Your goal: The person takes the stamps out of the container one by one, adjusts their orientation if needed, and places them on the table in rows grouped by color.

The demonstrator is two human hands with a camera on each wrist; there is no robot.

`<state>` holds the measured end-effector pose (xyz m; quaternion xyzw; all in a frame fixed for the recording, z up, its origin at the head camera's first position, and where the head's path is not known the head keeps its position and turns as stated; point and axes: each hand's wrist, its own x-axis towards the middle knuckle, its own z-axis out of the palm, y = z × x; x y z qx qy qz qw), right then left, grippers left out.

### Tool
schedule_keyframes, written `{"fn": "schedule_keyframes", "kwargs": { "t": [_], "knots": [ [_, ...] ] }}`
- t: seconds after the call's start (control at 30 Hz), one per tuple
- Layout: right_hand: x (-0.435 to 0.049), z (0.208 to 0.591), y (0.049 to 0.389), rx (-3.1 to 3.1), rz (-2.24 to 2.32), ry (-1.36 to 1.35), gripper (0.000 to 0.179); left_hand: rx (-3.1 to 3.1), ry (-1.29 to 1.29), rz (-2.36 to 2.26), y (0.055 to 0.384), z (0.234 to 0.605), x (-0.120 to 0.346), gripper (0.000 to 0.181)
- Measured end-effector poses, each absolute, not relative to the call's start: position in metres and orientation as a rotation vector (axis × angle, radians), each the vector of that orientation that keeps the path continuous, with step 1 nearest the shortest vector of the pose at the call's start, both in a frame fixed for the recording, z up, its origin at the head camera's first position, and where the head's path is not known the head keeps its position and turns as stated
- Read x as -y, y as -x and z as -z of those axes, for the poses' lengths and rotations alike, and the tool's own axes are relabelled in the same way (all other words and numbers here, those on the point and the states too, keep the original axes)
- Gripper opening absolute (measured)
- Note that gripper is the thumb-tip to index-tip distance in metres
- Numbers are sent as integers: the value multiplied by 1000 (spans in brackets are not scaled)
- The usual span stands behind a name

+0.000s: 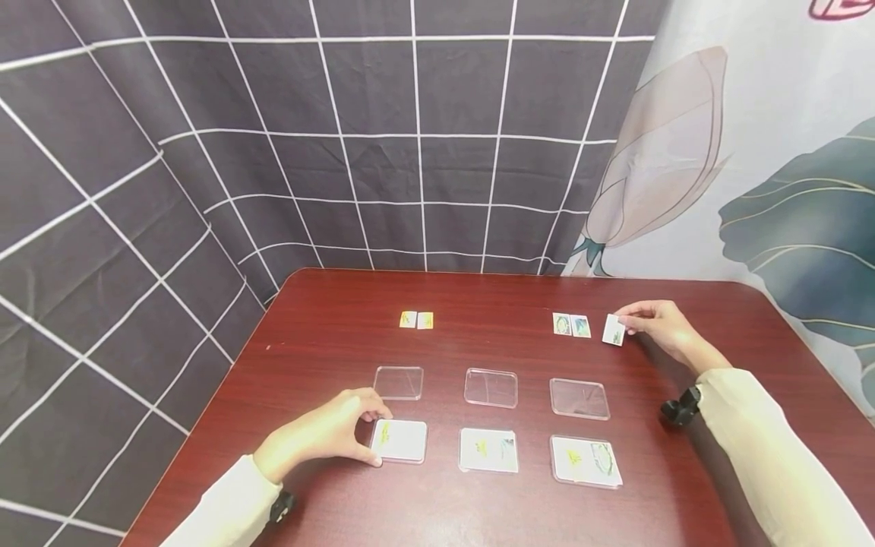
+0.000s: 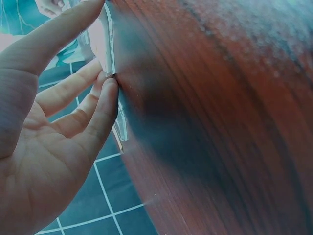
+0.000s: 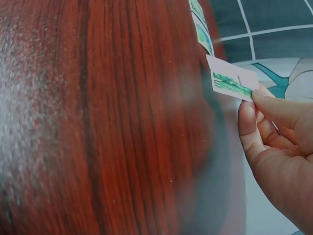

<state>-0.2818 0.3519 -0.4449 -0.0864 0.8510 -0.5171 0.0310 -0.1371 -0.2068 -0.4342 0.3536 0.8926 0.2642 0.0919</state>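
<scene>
Reddish-brown table (image 1: 492, 346); dark curtain (image 1: 369, 91), ruled with a white grid, left and far; pale curtain (image 1: 766, 76) with pinkish flower (image 1: 673, 144) and blue-green leaf (image 1: 813, 216), far right.

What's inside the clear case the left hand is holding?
The clear case shows a white insert with yellow print near its left edge. Anything beneath the insert is covered.

One table (image 1: 492, 327), red-brown and wood-grained, has rounded far corners and a pale sheen on its near part. One dark grey curtain (image 1: 376, 91), white-gridded, hangs behind the table and along its left side; one pale curtain (image 1: 687, 247), printed with pinkish bud (image 1: 673, 129) and blue-green leaf (image 1: 813, 205), behind and right of it.
</scene>
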Motion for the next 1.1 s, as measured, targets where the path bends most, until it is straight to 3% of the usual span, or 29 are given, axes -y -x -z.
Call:
{"fn": "schedule_keyframes", "kwargs": {
  "t": [1.1],
  "knots": [
    [-339,452,294,-2734,1513,302,24,-2650,-1037,-787,137,434,207,49]
  ]
}}
